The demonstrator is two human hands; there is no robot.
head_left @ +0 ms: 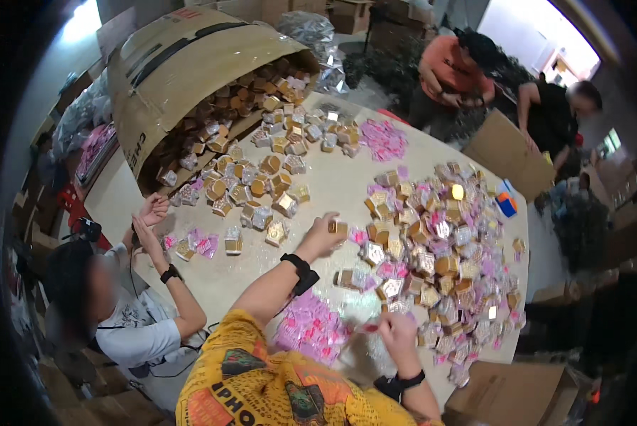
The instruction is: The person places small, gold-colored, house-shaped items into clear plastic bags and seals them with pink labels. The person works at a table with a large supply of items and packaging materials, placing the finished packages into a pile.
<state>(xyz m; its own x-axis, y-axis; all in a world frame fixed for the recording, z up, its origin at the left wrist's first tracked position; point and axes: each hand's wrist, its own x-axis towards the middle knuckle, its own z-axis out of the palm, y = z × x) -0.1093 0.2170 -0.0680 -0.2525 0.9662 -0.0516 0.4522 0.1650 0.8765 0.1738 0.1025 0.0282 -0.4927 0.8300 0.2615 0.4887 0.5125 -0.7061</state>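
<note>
My left hand point(321, 237), reaching over the middle of the table, is closed around a small gold box point(338, 230) with angled sides. Nearer to me, my right hand point(399, 334) is closed in a pinch at a small pinkish-red piece point(367, 328); its exact kind is too small to tell. Below my left forearm lies a pile of pink printed packets point(310, 326). To the right of both hands spreads a big heap of gold boxes in clear wrap point(446, 265), mixed with pink packets. Another wrapped gold box point(347, 278) lies between my hands.
A large tipped cardboard carton point(183, 78) spills gold boxes onto the table point(340, 163). At the left sits a co-worker point(134, 312) with both hands raised together. Two people work beyond the far right edge. A blue and orange object point(506, 201) lies by the heap.
</note>
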